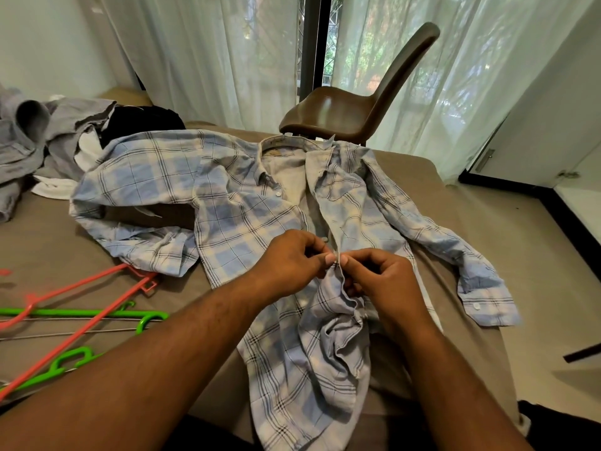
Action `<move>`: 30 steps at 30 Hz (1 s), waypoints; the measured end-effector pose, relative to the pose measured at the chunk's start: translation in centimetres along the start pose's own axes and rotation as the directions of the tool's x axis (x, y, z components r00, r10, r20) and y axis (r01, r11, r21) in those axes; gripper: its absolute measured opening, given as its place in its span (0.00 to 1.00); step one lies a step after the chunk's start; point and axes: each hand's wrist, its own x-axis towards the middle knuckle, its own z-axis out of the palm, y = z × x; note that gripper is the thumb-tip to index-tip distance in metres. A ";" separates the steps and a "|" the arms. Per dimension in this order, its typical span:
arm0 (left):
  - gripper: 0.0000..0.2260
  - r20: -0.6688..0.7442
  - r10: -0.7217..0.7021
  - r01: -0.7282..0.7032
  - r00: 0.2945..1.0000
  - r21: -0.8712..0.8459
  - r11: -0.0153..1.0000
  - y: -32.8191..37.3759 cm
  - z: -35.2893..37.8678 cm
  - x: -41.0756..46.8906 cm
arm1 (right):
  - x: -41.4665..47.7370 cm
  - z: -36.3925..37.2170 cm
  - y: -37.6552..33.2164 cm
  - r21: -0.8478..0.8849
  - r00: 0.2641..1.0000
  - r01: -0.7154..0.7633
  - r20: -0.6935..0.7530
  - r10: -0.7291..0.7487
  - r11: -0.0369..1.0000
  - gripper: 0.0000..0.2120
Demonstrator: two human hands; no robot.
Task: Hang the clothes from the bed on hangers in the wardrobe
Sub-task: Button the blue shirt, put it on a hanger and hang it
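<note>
One shirt [247, 203] lies spread on the bed [48, 255], collar at the far edge. Left hand [292, 258] and right hand [380, 281] both pinch its front placket. Three hangers sit left: one pink hanger [65, 289], two green hangers [81, 312]. One pile [32, 135] far-left, with bare bed between.

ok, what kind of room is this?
Probably a bedroom: a plaid shirt and a pile of clothes lie on a bed, plastic hangers beside them, sheer curtains behind, a white cupboard at right.
</note>
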 end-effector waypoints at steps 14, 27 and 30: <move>0.05 -0.112 -0.112 0.089 0.987 -0.196 0.977 0.4 1.1 -0.4 | -0.3 1.0 0.4 -0.298 0.976 0.126 -0.133 -0.172 0.946 0.04; 0.08 -0.207 -0.129 0.117 0.970 -0.068 0.991 -0.3 3.3 0.0 | -0.3 1.7 1.1 -0.300 0.975 0.071 -0.182 -0.130 0.951 0.02; 0.08 -0.165 -0.136 0.120 0.977 -0.100 0.988 -0.8 3.2 0.1 | 0.0 1.6 0.9 0.057 0.984 -0.119 -0.128 0.125 0.991 0.05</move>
